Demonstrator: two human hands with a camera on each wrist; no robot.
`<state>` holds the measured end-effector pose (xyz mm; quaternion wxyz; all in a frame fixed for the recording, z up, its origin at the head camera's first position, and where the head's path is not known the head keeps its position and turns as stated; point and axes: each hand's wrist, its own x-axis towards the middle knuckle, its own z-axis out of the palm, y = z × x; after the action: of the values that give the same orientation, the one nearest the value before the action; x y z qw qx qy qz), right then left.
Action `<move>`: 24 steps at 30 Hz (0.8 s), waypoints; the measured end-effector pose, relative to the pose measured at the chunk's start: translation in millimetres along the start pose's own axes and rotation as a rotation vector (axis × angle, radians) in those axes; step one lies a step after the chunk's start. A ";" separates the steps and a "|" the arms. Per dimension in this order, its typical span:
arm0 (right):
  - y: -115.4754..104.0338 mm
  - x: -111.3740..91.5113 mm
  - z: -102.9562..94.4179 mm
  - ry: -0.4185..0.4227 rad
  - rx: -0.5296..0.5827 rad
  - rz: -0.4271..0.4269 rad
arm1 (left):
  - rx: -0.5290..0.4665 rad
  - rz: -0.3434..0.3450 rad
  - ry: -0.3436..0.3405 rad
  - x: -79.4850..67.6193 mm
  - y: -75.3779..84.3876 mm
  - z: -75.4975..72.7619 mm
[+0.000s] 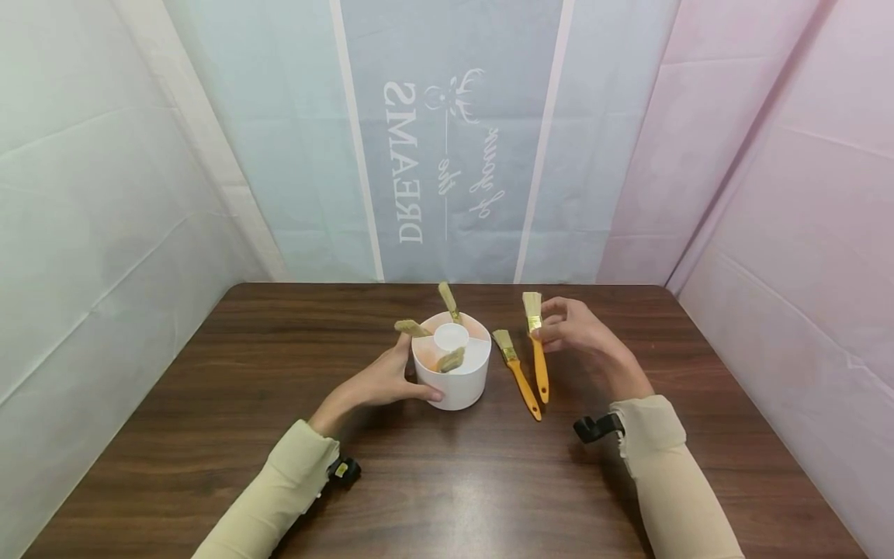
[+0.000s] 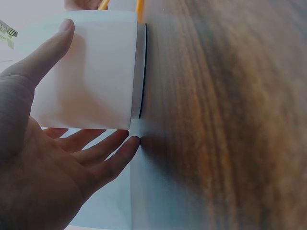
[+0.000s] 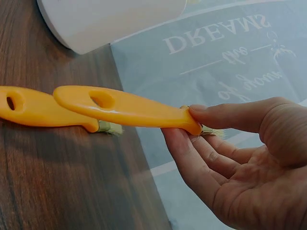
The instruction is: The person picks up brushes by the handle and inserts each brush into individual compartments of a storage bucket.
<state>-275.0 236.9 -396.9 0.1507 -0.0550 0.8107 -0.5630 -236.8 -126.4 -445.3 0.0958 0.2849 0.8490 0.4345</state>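
The person's left hand [image 1: 380, 380] grips the side of a round white divided caddy [image 1: 461, 392], from which three paintbrushes [image 1: 451, 360] poke bristles-up. Apart from it, the right hand [image 1: 578, 326] pinches a yellow-handled paintbrush [image 1: 539, 361] near its bristle end; a second yellow-handled brush [image 1: 523, 382] lies on the wooden table [image 1: 489, 481] between the hands.

Your dark wood-grain table [image 1: 475, 489]
On it you have a white container [image 1: 461, 390] standing upright and, just to its right, a yellow-handled brush [image 1: 521, 380] lying at a slant.
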 end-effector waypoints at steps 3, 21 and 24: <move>-3.7 -1.0 -0.1 -0.002 0.005 -0.011 | 0.007 -0.002 -0.001 -0.7 0.8 -0.6; -24.9 -11.4 3.5 0.024 0.070 -0.108 | -0.047 -0.005 -0.003 0.4 1.2 1.5; -27.6 -13.3 4.6 0.038 0.080 -0.114 | -0.060 -0.009 -0.008 1.0 1.1 1.6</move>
<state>-263.3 226.3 -370.3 0.1052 -0.0843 0.7858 -0.6036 -236.5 -124.2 -445.3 0.1097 0.2795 0.8365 0.4584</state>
